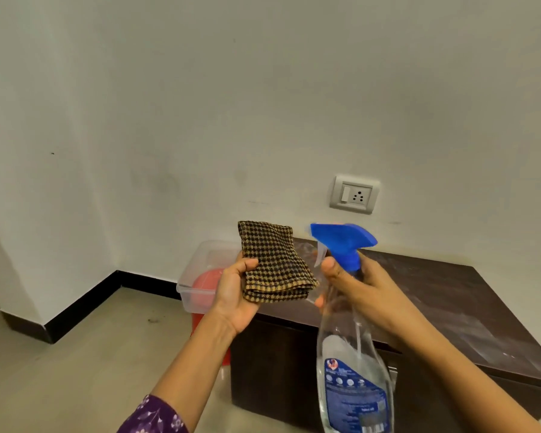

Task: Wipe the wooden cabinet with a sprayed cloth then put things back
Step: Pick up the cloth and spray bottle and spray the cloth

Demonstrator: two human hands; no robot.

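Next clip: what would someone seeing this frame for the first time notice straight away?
The eye goes first to the clear plastic spray bottle with a blue trigger head, gripped by the right hand at centre, nozzle aimed left. It points at the folded brown-and-black checked cloth that the left hand holds up beside it. Behind both stands the dark wooden cabinet against the white wall.
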